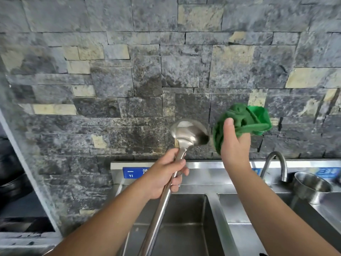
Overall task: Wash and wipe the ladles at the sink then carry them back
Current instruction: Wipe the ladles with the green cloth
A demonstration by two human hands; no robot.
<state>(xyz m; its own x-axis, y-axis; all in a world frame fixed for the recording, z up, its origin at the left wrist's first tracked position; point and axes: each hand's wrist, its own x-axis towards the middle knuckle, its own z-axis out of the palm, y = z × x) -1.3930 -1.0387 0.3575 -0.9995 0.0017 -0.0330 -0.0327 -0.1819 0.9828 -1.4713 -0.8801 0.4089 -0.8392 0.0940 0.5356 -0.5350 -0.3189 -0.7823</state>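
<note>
A long steel ladle (188, 133) is held up in front of the stone wall, bowl at the top, its handle slanting down toward the lower middle. My left hand (166, 177) grips the handle just below the bowl. My right hand (234, 143) holds a bunched green cloth (243, 122) raised just right of the ladle's bowl, with the cloth's left edge close to the bowl's rim. Both are above the steel double sink (212, 198).
A curved tap (275, 163) rises behind the right basin. A steel pot (311, 189) stands at the sink's right side. Dark cookware (11, 174) sits at the far left beyond a tiled wall edge. The rough stone wall is close behind the sink.
</note>
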